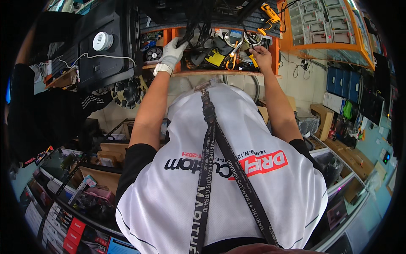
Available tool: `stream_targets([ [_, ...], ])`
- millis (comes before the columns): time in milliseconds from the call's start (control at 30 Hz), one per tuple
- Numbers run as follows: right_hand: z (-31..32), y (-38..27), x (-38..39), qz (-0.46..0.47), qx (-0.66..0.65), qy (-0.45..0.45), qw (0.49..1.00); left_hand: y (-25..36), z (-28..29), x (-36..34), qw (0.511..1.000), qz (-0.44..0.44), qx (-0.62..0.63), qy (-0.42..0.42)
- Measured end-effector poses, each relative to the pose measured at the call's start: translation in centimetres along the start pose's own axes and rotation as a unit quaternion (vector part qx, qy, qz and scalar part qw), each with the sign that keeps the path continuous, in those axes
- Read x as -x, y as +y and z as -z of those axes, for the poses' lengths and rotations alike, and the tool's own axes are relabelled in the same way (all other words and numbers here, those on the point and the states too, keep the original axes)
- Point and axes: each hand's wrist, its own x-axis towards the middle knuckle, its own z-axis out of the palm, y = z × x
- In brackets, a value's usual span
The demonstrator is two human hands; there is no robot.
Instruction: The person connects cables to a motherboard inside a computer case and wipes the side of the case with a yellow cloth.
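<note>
An open orange-edged wooden drawer (207, 73) full of tools and cables is in front of me. My left hand (172, 53), in a white glove with a white watch at the wrist, is closed on a tangle of black cables (198, 36) hanging into the drawer. At the drawer's right side my bare right hand (261, 56) pinches a thin black cable (249, 38). Close to it are orange-handled pliers (231, 61), a yellow-and-black item (215, 59) and round rolls (233, 38). The glove hides part of what my left fingers hold.
A yellow cordless drill (270, 19) lies on the worktop beyond the drawer. An orange cabinet of small clear bins (325, 31) stands at right. At left, a black case (105, 63) carries a white round tub (102, 41). A person in black (46, 97) is farther left.
</note>
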Motion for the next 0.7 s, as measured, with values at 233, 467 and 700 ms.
stream_targets([
  [233, 0.7, 3.8, 1.2, -0.012, 0.055, 0.032, 0.998, -0.6, -0.8, 3.6, 0.993, -0.018, 0.105, 0.052],
  [467, -1.0, 2.1, 2.2, 0.039, 0.220, 0.043, 0.974, 2.0, 0.2, 5.9, 0.969, 0.010, 0.199, 0.145],
  [700, -5.3, -4.2, 2.0, 0.142, 0.165, 0.074, 0.973, 1.7, 1.7, 5.1, 1.000, 0.005, -0.010, -0.028],
])
